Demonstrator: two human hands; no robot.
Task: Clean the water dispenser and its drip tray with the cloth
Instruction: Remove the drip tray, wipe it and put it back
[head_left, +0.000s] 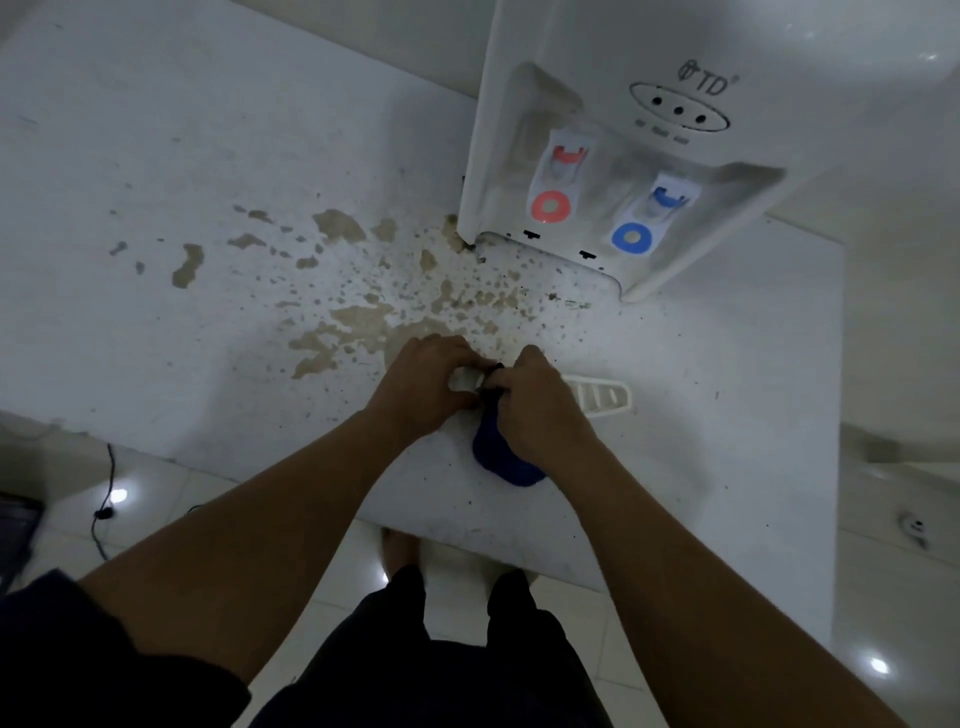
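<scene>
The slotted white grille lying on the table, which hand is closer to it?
Right. The right hand sits directly beside the slotted white grille, partly covering its near end; the left hand lies beyond it, farther left.

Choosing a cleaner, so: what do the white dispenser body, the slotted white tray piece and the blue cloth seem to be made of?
White dispenser body: likely glossy moulded plastic, with rounded edges and a soft sheen. Slotted white tray piece: probably rigid plastic too, with even moulded slots. Blue cloth: soft fabric, matte and bunched under the right hand; the weave is too blurred to name.
</scene>
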